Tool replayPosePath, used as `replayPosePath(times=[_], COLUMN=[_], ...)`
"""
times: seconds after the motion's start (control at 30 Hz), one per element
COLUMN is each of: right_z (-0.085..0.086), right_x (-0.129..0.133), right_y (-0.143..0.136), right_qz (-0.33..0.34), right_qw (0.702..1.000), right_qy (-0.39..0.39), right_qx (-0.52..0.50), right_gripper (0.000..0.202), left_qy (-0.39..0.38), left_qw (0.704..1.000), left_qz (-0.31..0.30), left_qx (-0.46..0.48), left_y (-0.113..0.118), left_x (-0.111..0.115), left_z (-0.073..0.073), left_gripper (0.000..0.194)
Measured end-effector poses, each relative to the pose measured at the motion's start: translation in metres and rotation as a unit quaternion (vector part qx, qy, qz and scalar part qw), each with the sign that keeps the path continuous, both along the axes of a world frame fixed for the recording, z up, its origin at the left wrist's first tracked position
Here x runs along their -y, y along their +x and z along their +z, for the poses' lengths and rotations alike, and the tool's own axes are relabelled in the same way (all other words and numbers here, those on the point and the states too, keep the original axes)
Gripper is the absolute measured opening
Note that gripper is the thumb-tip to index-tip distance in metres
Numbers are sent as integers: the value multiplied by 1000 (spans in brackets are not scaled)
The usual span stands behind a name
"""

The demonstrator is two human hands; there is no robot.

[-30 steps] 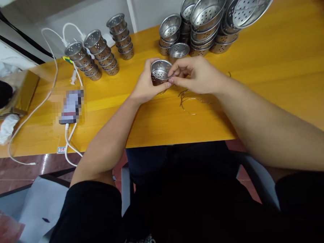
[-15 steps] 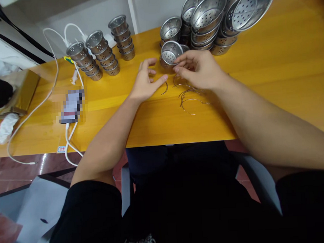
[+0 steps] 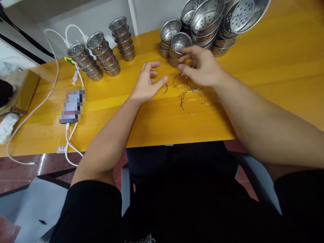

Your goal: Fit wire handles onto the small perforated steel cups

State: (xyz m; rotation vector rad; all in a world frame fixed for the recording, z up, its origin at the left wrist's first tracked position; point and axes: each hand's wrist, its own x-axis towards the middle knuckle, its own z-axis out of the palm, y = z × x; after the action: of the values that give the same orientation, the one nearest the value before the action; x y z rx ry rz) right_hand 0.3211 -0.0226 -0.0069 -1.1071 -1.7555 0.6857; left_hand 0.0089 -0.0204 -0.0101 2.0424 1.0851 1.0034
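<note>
A small perforated steel cup (image 3: 178, 46) sits atop another cup (image 3: 175, 62). Right hand (image 3: 197, 65) crowds its right side; I cannot tell if that grip pinches. Left hand (image 3: 146, 82), grip wide, is nearer and left of it. Wire hoops (image 3: 187, 91) lie before it, larger perforated cups (image 3: 207, 17) close behind.

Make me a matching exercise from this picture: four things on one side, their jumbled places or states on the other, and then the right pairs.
Things
1. bare left hand
2. bare right hand
3. thin curved metal wires
4. rectangular phone

Places or states
A. scattered on the yellow wooden table
B. with a white cable at its near end
C. fingers at the rim of a round, perforated silver metal cup
D. open, apart from the cups

Right pairs: 1-D; 2-C; 3-A; 4-B
</note>
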Motion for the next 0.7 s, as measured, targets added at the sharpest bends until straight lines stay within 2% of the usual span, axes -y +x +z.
replayPosePath(times=[0.43,0.6,0.7], right_z=[4,6,5], right_x=[8,13,11], right_y=[-1,-1,-1], right_qz=[33,73,73], right_qw=[999,994,991], right_qy=[-16,-28,-51], right_qx=[-27,-71,-97], right_gripper=[58,78,90], left_qy=[-13,-7,0], left_qw=[1000,1000,1000], left_qz=[-1,-9,-11], left_qx=[26,15,8], left_y=[0,0,1], left_x=[-1,0,1], left_z=[-1,-1,0], left_gripper=[61,57,56])
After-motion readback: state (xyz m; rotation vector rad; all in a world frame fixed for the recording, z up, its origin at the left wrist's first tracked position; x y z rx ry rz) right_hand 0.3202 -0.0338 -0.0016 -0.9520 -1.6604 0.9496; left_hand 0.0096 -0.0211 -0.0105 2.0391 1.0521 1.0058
